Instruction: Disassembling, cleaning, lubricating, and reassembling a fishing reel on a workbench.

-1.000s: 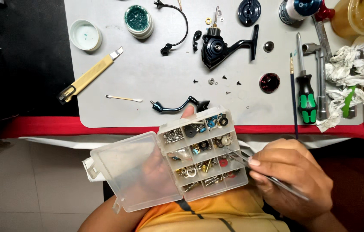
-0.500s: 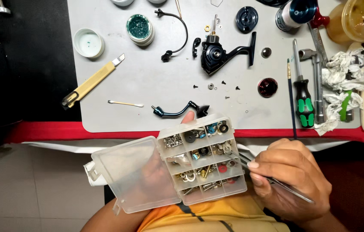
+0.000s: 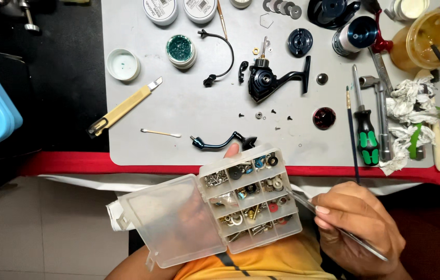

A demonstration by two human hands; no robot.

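My left hand (image 3: 230, 151) holds a small clear plastic parts box (image 3: 251, 199) from underneath; only a fingertip shows above its far edge, and the palm shows dimly through the open lid (image 3: 170, 220). Its compartments hold several small screws, washers and coloured bits. My right hand (image 3: 357, 228) grips metal tweezers (image 3: 303, 203), whose tips reach the box's right side. Both hands hover over my lap, below the table's red edge (image 3: 74, 162).
On the grey mat (image 3: 178, 109) lie a black fishing reel body (image 3: 266, 80), a reel handle (image 3: 220, 142), a bail wire (image 3: 222, 52), a yellow craft knife (image 3: 124, 108), a cotton swab (image 3: 160, 133), a green-handled screwdriver (image 3: 365, 124), a socket wrench (image 3: 378, 114), crumpled tissue (image 3: 407, 124), grease pots (image 3: 180, 50) and tiny loose screws (image 3: 259, 115).
The view has shifted down the table a little. The box and both hands keep nearly the same pose; the tweezers stay at the box's right side.
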